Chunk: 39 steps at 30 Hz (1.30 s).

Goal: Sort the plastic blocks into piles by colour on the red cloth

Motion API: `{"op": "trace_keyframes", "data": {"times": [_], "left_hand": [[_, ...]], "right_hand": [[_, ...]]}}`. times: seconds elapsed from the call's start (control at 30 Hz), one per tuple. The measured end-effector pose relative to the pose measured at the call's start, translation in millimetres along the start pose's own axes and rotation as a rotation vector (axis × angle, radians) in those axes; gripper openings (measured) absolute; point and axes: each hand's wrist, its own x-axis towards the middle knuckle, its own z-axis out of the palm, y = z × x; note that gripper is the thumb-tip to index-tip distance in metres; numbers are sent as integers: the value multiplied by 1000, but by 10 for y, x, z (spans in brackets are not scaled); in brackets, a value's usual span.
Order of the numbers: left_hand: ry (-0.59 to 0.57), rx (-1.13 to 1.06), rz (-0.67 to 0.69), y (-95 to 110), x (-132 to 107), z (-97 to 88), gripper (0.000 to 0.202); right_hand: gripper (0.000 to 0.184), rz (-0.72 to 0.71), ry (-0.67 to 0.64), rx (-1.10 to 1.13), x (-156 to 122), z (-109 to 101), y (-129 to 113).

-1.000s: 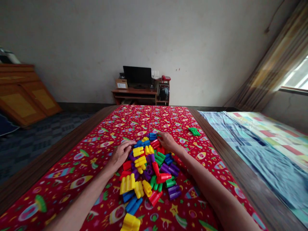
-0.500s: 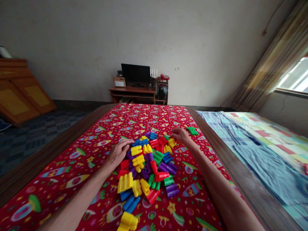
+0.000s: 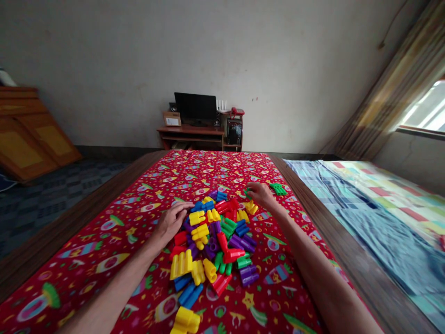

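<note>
A heap of plastic building blocks [image 3: 212, 215] in yellow, red, blue, green and purple lies on a red patterned cloth [image 3: 128, 253]. At the heap's far right edge, my right hand [image 3: 260, 194] pinches a small green block [image 3: 247, 191], mostly covered by the fingers. Just below that hand is a yellow block [image 3: 251, 207]. My left hand [image 3: 173, 220] rests at the heap's left side, fingers stretched out with nothing in them, the fingertips close to a blue block [image 3: 197, 207]. Beyond my right hand, several green blocks [image 3: 278, 189] sit together, apart from the heap.
The cloth covers a wooden table [image 3: 299, 197]. A bed [image 3: 385, 218] with blue and checked covers stands at the right. At the far wall is a desk [image 3: 191, 131] with a monitor [image 3: 195, 108], and a wooden cabinet [image 3: 31, 134] stands at the left.
My right hand has taken the green block from the heap's far right edge and lifted it slightly. The yellow block beside it has shifted a little. My left hand stays put.
</note>
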Motion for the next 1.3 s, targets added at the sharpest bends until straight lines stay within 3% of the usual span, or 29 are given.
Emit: {"op": "trace_keyframes", "data": {"times": [0.1,0.27,0.37,0.43,0.5,0.63,0.7,0.8,0.9,1.0,1.07,1.13,1.3], "left_hand": [[-2,-1,5,4,1,-1,34],[8,-18,16,-2,4,9,37],[23,-27,14,-6,0,24,38],[23,-28,8,-3,-4,28,37],[26,-24,5,3,-7,24,36],[7,-11,11,9,-4,9,35],[4,-8,9,5,-2,8,35],[17,-10,8,1,0,11,36],[6,-9,13,14,2,2,36],[-10,2,10,43,3,-19,37],[-18,7,8,58,3,-30,37],[-23,5,10,64,2,-35,38],[-22,5,19,39,4,-27,38]], "right_hand": [[26,75,135,-146,-6,-224,154],[26,230,184,-353,-98,-492,383],[28,253,247,-394,-137,-535,351],[29,184,238,-350,-136,-523,233],[28,51,71,-238,-126,-485,73],[28,-144,-457,-98,-144,-343,-175],[33,-163,-527,-142,-171,-262,-210],[25,-177,-457,-176,-180,-166,-173],[18,-130,-252,-231,-128,-95,-79],[31,-52,-3,-318,-63,3,49],[45,-77,85,-330,-43,93,137],[52,-166,77,-314,-45,185,201],[41,-350,-127,-192,-58,260,179]]}}
